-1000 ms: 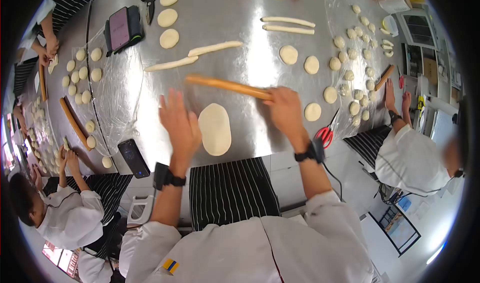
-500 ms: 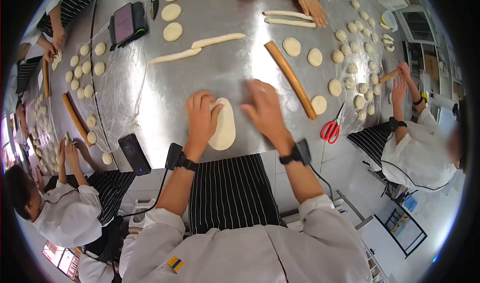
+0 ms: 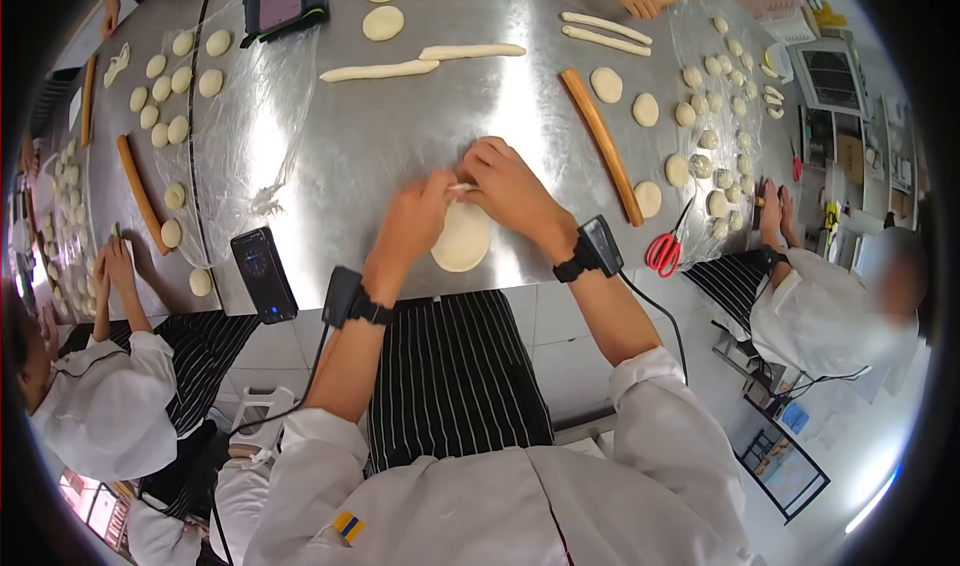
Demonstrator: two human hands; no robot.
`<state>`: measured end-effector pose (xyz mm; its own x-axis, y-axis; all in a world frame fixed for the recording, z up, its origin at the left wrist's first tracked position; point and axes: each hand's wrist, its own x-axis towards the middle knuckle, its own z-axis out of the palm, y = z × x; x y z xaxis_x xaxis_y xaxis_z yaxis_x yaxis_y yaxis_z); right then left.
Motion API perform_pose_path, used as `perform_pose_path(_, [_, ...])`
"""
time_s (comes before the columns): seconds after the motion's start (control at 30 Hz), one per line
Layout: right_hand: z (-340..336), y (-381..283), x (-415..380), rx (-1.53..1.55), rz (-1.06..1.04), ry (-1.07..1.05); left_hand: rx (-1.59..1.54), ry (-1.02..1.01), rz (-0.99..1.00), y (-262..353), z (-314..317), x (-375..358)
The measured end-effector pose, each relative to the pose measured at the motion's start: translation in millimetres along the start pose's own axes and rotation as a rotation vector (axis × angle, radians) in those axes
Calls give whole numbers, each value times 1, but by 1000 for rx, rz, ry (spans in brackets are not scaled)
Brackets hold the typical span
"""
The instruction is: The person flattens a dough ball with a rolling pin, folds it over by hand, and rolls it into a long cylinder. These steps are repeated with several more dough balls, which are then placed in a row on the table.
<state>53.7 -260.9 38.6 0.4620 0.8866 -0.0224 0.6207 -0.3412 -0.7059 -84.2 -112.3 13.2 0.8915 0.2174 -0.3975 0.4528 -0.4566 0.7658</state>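
Note:
A flattened oval of dough point(image 3: 462, 241) lies on the metal table in front of me. My left hand point(image 3: 415, 218), a little blurred, pinches its far edge, which is lifted and folded between the fingers. Right beside it, my right hand point(image 3: 515, 191) grips the same edge with closed fingers. The two hands almost touch and hide the dough's far end. Beyond them lie two long dough strips, the left strip point(image 3: 378, 72) and the right strip point(image 3: 474, 53), overlapping at their ends. A wooden rolling pin point(image 3: 602, 146) rests to the right.
Dough rounds point(image 3: 646, 109) and red-handled scissors point(image 3: 664, 254) lie on the right, near dough balls under plastic film. A phone point(image 3: 264, 274) sits at the table's front edge on the left; more plastic film point(image 3: 245, 146) is beyond it. Co-workers' hands point(image 3: 118, 271) work around the table.
My right hand has moved left onto the dough, and both hands now meet at its far edge, which has been lifted. The whole view has shifted slightly.

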Motion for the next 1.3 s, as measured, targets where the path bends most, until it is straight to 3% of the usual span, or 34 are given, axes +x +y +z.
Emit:
perform_pose_path(0.03, [-4, -2, -5, 35, -31, -57, -6, 2, 0, 7, -1, -14])
perform_pose_path(0.1, [-13, -17, -17, 72, -66, -116, -206, 195, 164, 18, 0, -51])
perform_pose_path(0.13, [-22, -32, -23, 142, 46, -280, -206, 204, 165, 20, 2, -65])
perform_pose_path(0.17, [-30, -46, -25, 209, 159, -441, -327, 376, 146, 22, 5, -77])
perform_pose_path(0.2, [-34, -58, -27, 207, 154, -442, -449, 545, 124, 21, 9, -91])
perform_pose_path(0.23, [-37, -69, -28, 286, 204, -384, -448, 549, 125, 13, 18, -104])
perform_pose_path(0.3, [-35, -83, -30, 362, 252, -325, -961, 588, -320, -12, 46, -127])
perform_pose_path(0.37, [-32, -89, -23, 780, 342, -192, -1230, 273, -562, -14, 77, -145])
perform_pose_path(0.4, [-33, -91, -15, 772, 333, -198, -1460, 11, -445, 5, 65, -149])
perform_pose_path(0.43, [-34, -96, -9, 901, 461, -137, -1820, -255, -436, 6, 61, -148])
perform_pose_path(0.47, [-33, -99, -4, 1028, 592, -75, -1998, -256, -272, 11, 62, -143])
perform_pose_path(0.5, [-29, -99, 2, 1023, 585, -80, -2164, -257, -90, 18, 57, -127])
perform_pose_path(0.53, [-22, -96, 7, 1075, 627, 36, -2164, -257, -82, 15, 51, -109])
perform_pose_path(0.6, [-16, -92, 13, 1231, 709, 182, -2141, -13, -97, 11, 42, -71])
perform_pose_path(0.73, [4, -76, 15, 1116, 713, 367, -1850, 224, -140, -3, 10, -22])
perform_pose_path(0.93, [53, -43, -15, 1039, 762, 420, -1535, 402, -411, -14, 10, -31])
perform_pose_path(1.0, [70, -43, -33, 938, 797, 400, -1064, 609, -456, -13, 22, -43])
perform_pose_path(1.03, [77, -46, -39, 829, 820, 376, -1059, 608, -459, -11, 28, -50])
perform_pose_path(1.1, [90, -57, -50, 919, 853, 458, -686, 743, -375, -6, 40, -63])
perform_pose_path(1.2, [99, -73, -62, 790, 880, 589, -400, 689, -287, -4, 53, -73])
perform_pose_path(1.23, [99, -78, -63, 600, 845, 603, -396, 685, -284, -10, 59, -74])
perform_pose_path(1.27, [98, -82, -65, 409, 808, 612, -217, 729, -161, -18, 67, -74])
perform_pose_path(1.3, [101, -82, -68, 408, 812, 619, -40, 768, -35, -18, 68, -73])
